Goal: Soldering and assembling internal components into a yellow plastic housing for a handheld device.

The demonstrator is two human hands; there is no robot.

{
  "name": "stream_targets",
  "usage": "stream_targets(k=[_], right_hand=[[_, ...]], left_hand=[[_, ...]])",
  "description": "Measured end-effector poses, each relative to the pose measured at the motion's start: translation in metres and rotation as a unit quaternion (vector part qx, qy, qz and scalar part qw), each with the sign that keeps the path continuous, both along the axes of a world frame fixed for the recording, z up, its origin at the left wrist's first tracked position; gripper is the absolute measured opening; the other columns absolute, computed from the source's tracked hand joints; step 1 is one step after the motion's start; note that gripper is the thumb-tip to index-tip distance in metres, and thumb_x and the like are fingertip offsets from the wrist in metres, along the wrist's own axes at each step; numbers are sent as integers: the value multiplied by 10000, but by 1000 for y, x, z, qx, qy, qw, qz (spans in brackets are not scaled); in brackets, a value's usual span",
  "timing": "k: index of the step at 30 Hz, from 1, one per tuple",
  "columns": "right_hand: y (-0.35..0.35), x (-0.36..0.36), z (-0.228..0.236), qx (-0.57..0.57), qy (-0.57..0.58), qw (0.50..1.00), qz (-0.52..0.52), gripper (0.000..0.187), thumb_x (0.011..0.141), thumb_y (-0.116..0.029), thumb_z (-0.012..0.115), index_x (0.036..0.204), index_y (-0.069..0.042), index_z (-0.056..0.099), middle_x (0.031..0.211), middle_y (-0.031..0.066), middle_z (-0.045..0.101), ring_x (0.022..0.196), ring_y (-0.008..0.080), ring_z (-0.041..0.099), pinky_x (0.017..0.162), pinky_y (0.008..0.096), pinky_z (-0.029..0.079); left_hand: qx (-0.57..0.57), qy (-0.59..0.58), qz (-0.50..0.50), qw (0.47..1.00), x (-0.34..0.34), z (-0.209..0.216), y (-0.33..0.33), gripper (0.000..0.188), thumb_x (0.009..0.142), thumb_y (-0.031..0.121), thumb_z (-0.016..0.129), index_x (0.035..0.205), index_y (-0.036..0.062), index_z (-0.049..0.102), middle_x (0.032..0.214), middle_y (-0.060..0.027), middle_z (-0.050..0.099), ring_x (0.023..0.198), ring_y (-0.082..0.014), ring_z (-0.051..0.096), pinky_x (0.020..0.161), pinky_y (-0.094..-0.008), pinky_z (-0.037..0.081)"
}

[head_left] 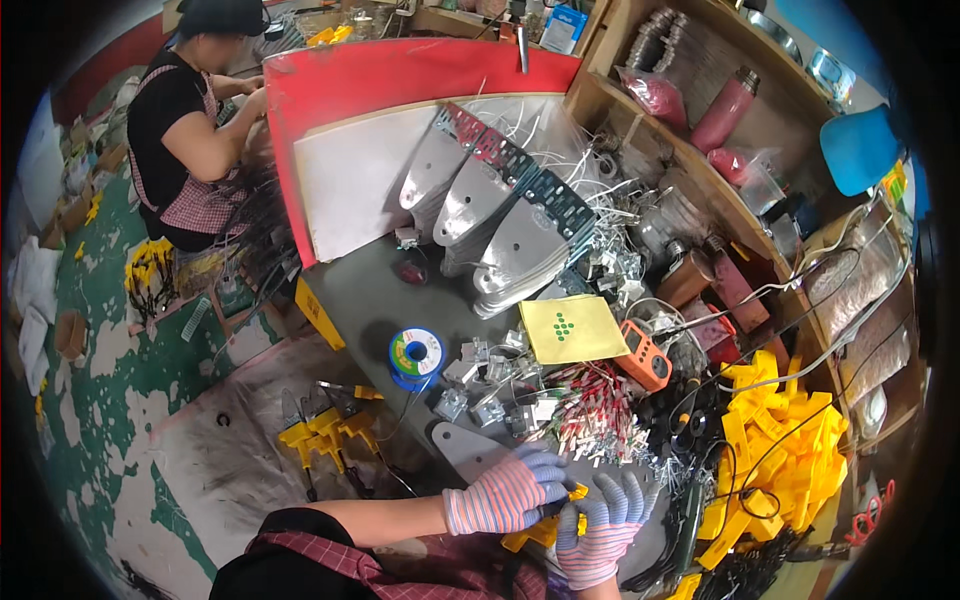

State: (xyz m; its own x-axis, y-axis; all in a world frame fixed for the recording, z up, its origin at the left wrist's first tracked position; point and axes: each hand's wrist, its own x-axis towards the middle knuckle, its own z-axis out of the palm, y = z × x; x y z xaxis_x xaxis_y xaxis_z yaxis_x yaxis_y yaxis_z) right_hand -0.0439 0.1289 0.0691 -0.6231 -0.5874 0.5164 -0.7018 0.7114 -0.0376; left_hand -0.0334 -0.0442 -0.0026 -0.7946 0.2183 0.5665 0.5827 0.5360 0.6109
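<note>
My left hand [503, 492] and my right hand [604, 526], in striped knit gloves, meet at the front edge of the bench. The left fingers are curled over a yellow plastic part [538, 535], mostly covered by the glove. My right thumb and fingers pinch a small yellow piece [582, 524]. Whether both pieces belong to one part is hidden. A grey metal plate [462, 449] with rounded ends lies beside my left hand. Behind the hands is a heap of red and white small wired components [597, 410].
Yellow plastic housings [780, 450] pile up at right, with red-handled scissors [870, 515] beyond. A solder wire spool [416, 355], metal blade-shaped plates [520, 255], a yellow pad [572, 330] and an orange meter [643, 355] occupy the bench. Another person [195, 130] works at far left.
</note>
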Motion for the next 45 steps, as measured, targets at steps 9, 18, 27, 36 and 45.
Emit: stream_targets(k=[9,18,27,36,45], right_hand=[[-5,-9,8,-49,13,998,-42,190,797,-165,654,959,-104,577,1232,123,573,1267,407,438,1123,604,232],[19,-8,27,167,82,980,76,183,852,-283,659,1001,-203,590,1212,65,553,1247,366,460,1112,649,248],[3,-32,20,85,-15,996,12,270,812,-180,658,1074,-126,619,1245,82,566,1248,373,448,1106,589,246],[20,-22,20,103,8,994,23,266,757,-180,726,1018,-219,687,1255,59,593,1238,352,477,1098,560,272],[11,-30,13,124,33,991,26,179,706,-233,740,845,-186,639,1061,3,626,1180,304,522,1096,614,253]], left_hand=[[-51,-72,-2,996,-13,1,-8,266,847,270,662,1071,126,666,1076,-116,664,1153,-258,578,1162,-527,226],[26,-71,11,997,1,-6,10,203,886,287,631,990,122,686,1013,-111,673,1103,-273,603,1135,-525,278],[-20,-30,60,998,-19,-2,-8,172,787,272,651,921,169,688,823,-89,653,851,-294,632,961,-487,422],[22,-38,40,998,-23,-9,6,193,835,328,684,898,146,699,842,-81,677,872,-287,642,1054,-498,364],[16,8,26,1000,-16,-3,7,158,799,244,705,900,124,685,841,-92,677,896,-310,632,966,-473,424]])
